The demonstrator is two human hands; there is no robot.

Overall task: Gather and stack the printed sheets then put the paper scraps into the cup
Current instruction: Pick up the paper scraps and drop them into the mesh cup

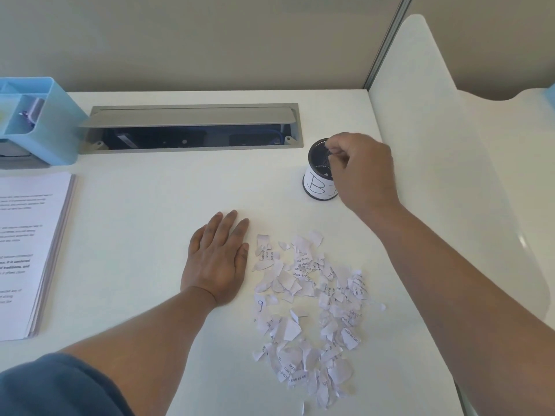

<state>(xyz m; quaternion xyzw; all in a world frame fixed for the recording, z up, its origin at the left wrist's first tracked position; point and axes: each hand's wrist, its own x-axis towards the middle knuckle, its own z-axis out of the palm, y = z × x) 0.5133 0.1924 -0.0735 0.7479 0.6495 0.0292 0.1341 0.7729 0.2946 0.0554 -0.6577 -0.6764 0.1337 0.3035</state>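
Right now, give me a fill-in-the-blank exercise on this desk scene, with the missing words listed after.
1. The left hand lies flat on the ____, beside the paper scraps.
2. The right hand hovers with curled fingers over the open top of the ____.
3. The stack of printed sheets lies at the ____ edge of the view.
4. The light blue organizer stands ____ the stack, farther from the person.

Missing words: desk; cup; left; behind

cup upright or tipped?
Upright. The cup stands on its base on the desk, mouth up; the right hand hovers at its rim.
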